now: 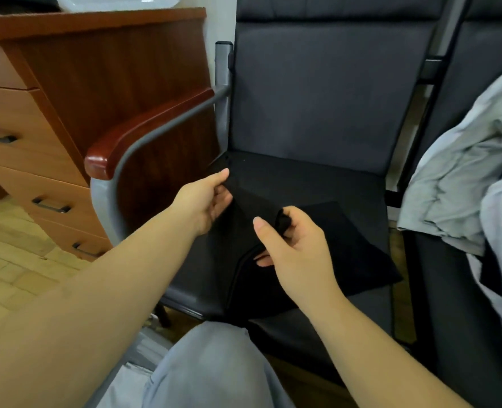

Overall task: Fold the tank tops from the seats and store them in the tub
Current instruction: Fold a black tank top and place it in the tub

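- The tank top point(326, 245) is plain black.
- The seat point(326, 92) is dark grey.
- The cabinet point(102, 75) is reddish-brown wood.
- The heaped garments point(462, 178) are pale grey.

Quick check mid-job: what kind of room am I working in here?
Likely an office or waiting area: linked dark padded seats with a wooden armrest, and a wooden drawer cabinet beside them.
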`<act>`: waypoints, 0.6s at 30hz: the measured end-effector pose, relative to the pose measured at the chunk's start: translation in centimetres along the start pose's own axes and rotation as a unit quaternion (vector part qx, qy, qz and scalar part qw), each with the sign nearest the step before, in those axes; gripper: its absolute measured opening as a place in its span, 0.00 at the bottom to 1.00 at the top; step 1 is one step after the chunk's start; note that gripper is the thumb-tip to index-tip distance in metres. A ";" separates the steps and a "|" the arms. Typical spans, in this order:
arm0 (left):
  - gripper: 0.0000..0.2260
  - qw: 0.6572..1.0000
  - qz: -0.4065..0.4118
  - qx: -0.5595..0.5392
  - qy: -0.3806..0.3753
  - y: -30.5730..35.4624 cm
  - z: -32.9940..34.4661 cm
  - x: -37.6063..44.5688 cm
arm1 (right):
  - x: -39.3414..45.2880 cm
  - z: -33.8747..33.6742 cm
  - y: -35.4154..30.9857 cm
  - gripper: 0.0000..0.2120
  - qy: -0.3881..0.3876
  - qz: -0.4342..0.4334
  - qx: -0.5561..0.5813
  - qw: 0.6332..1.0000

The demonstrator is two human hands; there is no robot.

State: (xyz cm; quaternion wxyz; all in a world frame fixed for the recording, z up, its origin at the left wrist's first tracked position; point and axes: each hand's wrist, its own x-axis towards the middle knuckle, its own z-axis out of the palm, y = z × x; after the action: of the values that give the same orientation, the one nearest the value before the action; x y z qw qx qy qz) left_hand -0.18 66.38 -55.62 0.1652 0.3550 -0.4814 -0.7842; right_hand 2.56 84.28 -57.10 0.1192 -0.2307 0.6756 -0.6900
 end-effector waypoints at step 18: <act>0.09 0.991 -0.050 0.097 -0.076 -8.5 15.6 -1.1 | -0.1 -16.3 5.3 0.04 0.220 0.101 -0.190 0.952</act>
State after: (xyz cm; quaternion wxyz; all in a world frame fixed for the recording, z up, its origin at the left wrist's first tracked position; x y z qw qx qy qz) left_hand -9.85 81.09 -58.13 0.0535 0.3327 -0.5481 -0.7655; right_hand -5.96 98.35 -62.03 -0.0096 -0.0221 0.8232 -0.5673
